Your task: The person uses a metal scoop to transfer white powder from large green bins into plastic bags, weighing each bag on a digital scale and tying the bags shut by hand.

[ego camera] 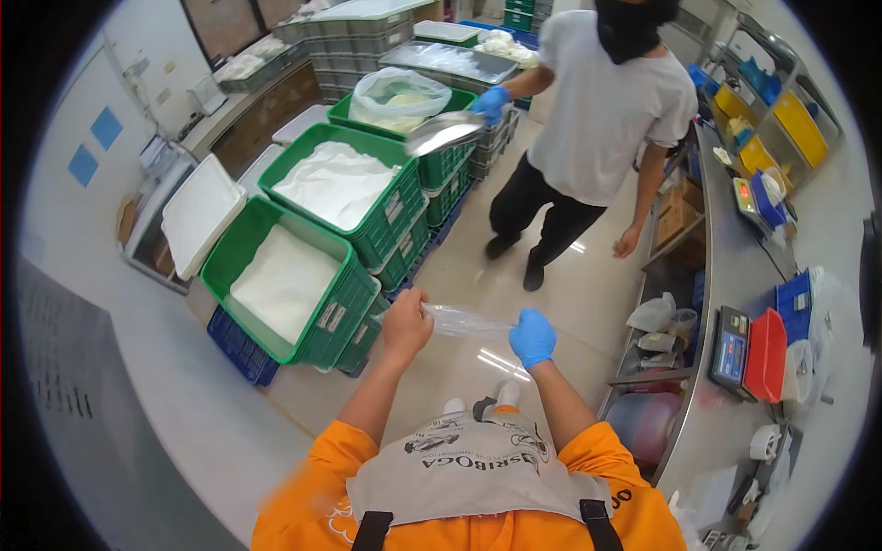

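Observation:
A clear plastic bag (468,322) is stretched between my two hands in front of my apron. My bare left hand (408,322) grips one end of it, close to the corner of a green crate (289,348) of white powder (286,282). On the other end, my right hand (532,339) is closed in a blue glove. Behind that crate stands a second green crate (372,231), also filled with white powder (337,182). Whether the bag holds anything cannot be made out.
A co-worker (606,103) stands ahead, holding a metal scoop (444,133) in a blue-gloved hand. To the right runs a steel counter (730,275) with a digital scale (730,355) and a red tray (765,355). A white lid (203,213) leans against the nearest crate.

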Demonstrator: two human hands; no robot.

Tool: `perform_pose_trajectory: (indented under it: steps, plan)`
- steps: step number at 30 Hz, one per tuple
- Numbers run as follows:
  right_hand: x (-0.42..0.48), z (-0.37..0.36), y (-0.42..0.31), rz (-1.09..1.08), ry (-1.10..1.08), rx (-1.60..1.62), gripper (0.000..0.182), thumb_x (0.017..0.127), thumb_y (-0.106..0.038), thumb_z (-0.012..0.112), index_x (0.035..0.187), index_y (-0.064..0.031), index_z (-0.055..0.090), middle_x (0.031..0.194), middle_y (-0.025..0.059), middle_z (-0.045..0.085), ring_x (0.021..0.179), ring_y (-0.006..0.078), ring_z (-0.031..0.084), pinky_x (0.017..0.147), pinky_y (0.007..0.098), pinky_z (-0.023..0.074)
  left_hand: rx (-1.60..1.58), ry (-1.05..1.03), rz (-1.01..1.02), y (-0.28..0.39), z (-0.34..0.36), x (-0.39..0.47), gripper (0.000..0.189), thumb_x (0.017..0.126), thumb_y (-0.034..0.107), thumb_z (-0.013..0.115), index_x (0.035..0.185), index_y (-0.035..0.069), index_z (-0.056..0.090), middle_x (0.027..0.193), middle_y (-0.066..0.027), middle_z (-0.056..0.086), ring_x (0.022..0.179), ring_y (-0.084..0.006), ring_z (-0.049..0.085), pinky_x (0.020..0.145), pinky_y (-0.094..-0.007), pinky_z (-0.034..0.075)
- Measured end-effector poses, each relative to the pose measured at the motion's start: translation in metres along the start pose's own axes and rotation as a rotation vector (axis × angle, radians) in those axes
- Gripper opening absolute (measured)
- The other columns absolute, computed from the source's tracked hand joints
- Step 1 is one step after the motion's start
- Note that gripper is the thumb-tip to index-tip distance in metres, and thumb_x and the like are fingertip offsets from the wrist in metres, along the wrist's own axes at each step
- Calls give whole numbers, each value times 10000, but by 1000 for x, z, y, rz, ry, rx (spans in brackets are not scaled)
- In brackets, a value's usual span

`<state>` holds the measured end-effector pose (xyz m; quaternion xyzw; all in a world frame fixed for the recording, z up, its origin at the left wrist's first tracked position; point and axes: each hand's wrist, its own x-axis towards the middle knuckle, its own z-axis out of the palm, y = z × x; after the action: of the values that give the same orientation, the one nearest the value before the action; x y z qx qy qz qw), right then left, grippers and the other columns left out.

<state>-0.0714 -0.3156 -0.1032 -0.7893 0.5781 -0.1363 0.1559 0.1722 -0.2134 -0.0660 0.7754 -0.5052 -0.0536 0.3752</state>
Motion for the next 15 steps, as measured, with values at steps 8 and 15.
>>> perform_pose_trajectory:
  steps: [8, 15]
  plan:
    - [-18, -88, -65, -745, 247, 112, 202, 757, -181, 764, 904, -84, 664, 1136, 146, 637, 1021, 345, 611, 871, 451, 479, -553, -412, -164, 74, -27, 24, 216, 752, 36, 694, 956, 49, 624, 770, -18, 591, 661, -142, 597, 621, -314, 482]
    - [-14, -135, -49, -595, 377, 298, 233, 794, -226, 792, 712, -67, 643, 769, 94, 657, 698, 311, 639, 638, 399, 513, -686, -411, 349, 102, -20, 37, 375, 870, 219, 733, 1168, 14, 634, 1196, -118, 587, 1118, -245, 590, 910, -373, 465]
